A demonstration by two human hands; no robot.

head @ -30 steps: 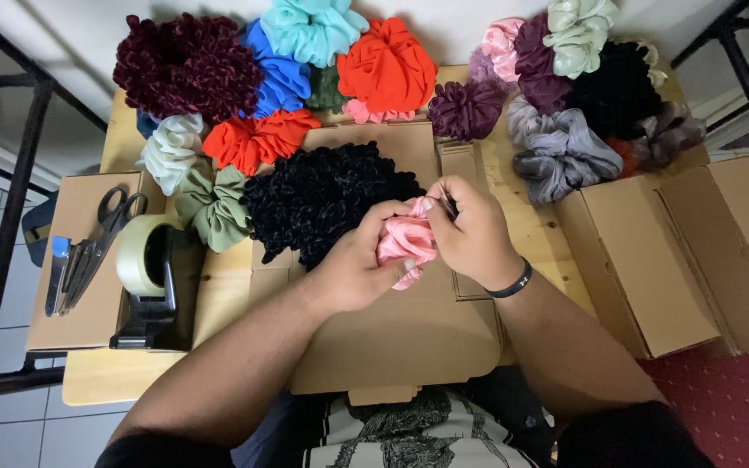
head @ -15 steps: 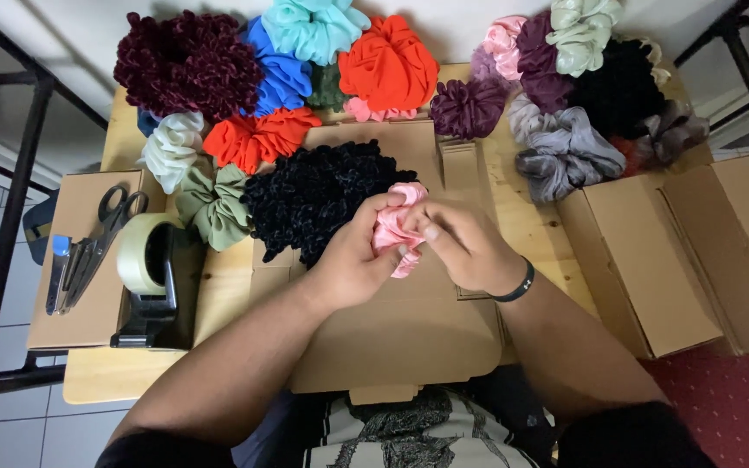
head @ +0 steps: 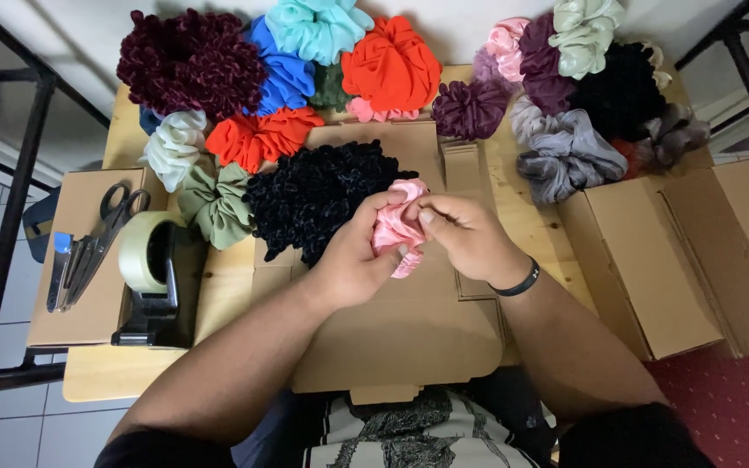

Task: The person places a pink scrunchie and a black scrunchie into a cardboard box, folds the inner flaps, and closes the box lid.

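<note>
While the open cardboard box (head: 651,260) sits unfilled, both hands (head: 409,243) clamp a pink scrunchie (head: 394,232).

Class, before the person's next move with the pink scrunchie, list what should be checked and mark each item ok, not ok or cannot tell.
1. Both hands grip the pink scrunchie: left hand and right hand both pinch it. Ok.
2. Scrunchie lifted off the flat cardboard: cannot tell.
3. Black scrunchie pile kept apart from the left hand: it lies right beside the fingers. Not ok.
4. Open cardboard box beside the right arm, flaps open: ok.
5. Scissors and tape dispenser away from the hands, at the left side of the table: ok.
</note>
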